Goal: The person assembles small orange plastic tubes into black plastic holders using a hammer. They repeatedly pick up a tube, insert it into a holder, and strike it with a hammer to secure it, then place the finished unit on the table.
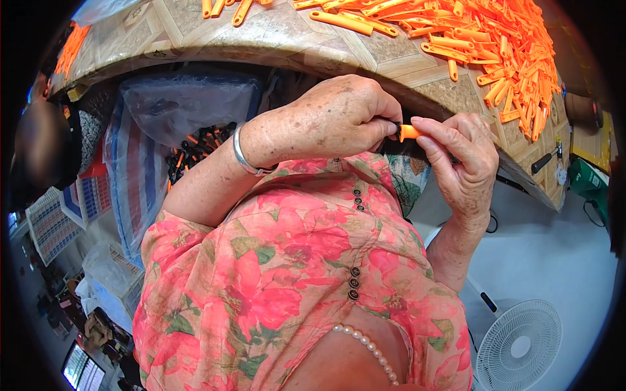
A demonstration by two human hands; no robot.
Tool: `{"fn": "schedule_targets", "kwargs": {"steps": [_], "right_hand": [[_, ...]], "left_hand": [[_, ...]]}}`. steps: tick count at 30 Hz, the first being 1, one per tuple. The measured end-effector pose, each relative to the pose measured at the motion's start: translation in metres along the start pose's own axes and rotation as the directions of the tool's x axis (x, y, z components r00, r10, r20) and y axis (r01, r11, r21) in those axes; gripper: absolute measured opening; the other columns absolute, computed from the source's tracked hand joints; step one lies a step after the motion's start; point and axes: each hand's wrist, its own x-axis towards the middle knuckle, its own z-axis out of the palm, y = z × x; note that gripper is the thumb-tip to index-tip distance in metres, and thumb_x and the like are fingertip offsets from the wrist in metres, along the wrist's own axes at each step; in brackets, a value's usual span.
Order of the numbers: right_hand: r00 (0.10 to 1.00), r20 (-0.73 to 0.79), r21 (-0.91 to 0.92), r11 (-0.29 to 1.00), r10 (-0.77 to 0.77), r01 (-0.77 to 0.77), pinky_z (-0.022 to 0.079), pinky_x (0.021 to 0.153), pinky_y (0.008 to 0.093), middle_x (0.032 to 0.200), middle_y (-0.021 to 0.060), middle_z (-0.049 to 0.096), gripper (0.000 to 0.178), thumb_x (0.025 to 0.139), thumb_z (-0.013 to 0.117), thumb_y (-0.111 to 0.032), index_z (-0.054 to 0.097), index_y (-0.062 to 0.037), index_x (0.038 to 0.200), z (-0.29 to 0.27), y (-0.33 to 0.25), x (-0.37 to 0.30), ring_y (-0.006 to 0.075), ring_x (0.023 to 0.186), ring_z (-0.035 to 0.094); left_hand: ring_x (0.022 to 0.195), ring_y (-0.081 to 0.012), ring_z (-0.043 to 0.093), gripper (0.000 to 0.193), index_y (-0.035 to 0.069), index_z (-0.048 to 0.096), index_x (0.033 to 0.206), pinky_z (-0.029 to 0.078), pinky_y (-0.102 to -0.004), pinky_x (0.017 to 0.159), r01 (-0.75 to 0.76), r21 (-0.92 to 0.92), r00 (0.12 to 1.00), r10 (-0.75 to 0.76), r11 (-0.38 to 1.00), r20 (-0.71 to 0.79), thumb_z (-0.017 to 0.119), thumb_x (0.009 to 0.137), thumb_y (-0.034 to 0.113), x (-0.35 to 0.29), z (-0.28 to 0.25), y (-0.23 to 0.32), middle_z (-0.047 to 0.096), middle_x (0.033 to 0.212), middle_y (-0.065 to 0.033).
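In front of my chest, both hands meet at one small piece of work. My right hand point(460, 147) pinches an orange plastic handle point(410, 132) between thumb and fingertips, and most of the handle's length is hidden by the fingers. Against its left end my left hand point(352, 111) is closed, thumb against bent fingers, on a small black part that barely shows. The black part touches the orange end; whether it is inserted I cannot tell. A silver bangle circles my left wrist.
Beyond my hands, a table point(261, 40) carries a large heap of orange handles point(482, 45). A black-handled tool point(541, 163) lies at its right edge. Below on the left, a lined bag point(140, 163) contains black-and-orange pieces point(195, 151). A white fan point(520, 346) stands at lower right.
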Motion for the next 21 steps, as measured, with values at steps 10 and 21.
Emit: {"fn": "schedule_targets", "kwargs": {"steps": [10,21], "right_hand": [[1.0,0.02,-0.066,0.998,-0.013,0.015,0.039,0.069,0.0329,0.067,-0.0008,0.053,0.023,0.074,0.078,-0.014,0.075,-0.0157,0.096,0.0054,-0.0033,0.0004,0.018,0.067,0.051],[0.999,-0.03,-0.022,0.999,-0.023,0.023,0.038,0.068,0.0333,0.066,-0.0009,0.053,0.023,0.074,0.079,-0.012,0.074,-0.0148,0.096,0.01,-0.0096,-0.004,0.0183,0.064,0.05]], "left_hand": [[0.056,-0.0274,0.057,0.021,-0.001,0.066,0.091,0.048,-0.0365,0.059,-0.052,0.194,0.997,0.061,0.98,-0.039,0.066,0.084,0.019,-0.0035,-0.0014,-0.0012,0.061,0.067,-0.0162],[0.061,-0.0375,0.059,0.03,0.001,0.068,0.088,0.046,-0.0417,0.056,-0.127,0.224,0.989,0.142,0.966,-0.052,0.071,0.083,0.031,-0.0037,-0.0037,-0.0007,0.059,0.065,-0.0193]]}}
